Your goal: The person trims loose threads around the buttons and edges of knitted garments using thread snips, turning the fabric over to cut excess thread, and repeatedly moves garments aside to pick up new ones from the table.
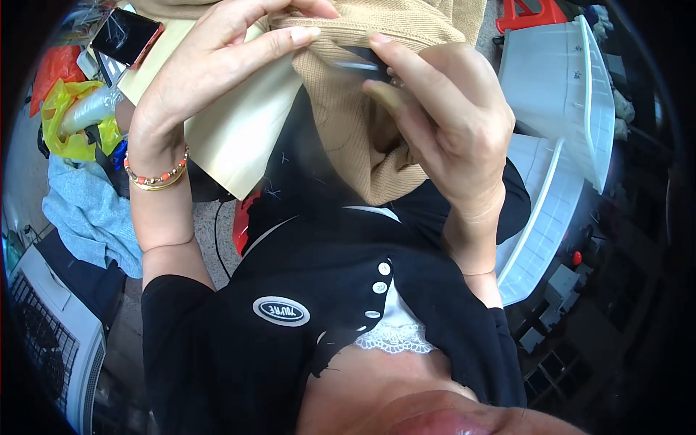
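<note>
A tan ribbed knit garment lies over my lap, its upper part bunched toward the top of the view. My left hand is closed on a seam of it, thumb and fingers pinching the knit. Opposite, my right hand is curled with its index fingertip at the same seam. Between its index finger and thumb is a small dark tool with a shiny blade, smeared by motion; its exact kind is unclear. A yellowish cover sits on the right thumb tip.
A pale yellow board lies under my left forearm, with a phone at its far end. White plastic bins stand at right. A yellow bag, a light blue knit and a red stool are around.
</note>
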{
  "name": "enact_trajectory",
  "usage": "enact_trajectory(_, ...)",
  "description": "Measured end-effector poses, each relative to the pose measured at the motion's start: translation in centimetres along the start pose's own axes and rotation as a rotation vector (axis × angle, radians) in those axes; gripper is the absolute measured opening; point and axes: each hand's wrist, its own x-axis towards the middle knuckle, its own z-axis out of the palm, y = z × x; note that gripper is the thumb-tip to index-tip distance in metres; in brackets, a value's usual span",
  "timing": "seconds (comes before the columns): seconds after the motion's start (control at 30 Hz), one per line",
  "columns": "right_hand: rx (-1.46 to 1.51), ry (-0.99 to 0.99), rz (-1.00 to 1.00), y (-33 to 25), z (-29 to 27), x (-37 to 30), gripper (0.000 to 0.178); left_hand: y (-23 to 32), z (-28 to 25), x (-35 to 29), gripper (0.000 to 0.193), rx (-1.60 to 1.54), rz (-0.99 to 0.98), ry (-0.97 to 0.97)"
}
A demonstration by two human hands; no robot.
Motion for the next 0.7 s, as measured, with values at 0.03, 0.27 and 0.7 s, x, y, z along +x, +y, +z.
enact_trajectory(0.03, -0.003, -0.008, 0.000, -0.2, 0.2, 0.1, 0.044, -0.3, 0.1, -0.1, 0.023, -0.031, 0.008, 0.020)
enact_trajectory(0.27, -0.187, -0.035, 0.043, -0.6, 0.6, 0.9, 0.038, 7.9, 1.9, 3.5, 0.024, 0.576, -1.338, 0.074)
enact_trajectory(0.7, -0.225, -0.104, 0.128, -1.4, 0.5, 1.5, 0.034, 1.5, 0.6, -0.9, 0.020, 0.023, -0.191, 0.094)
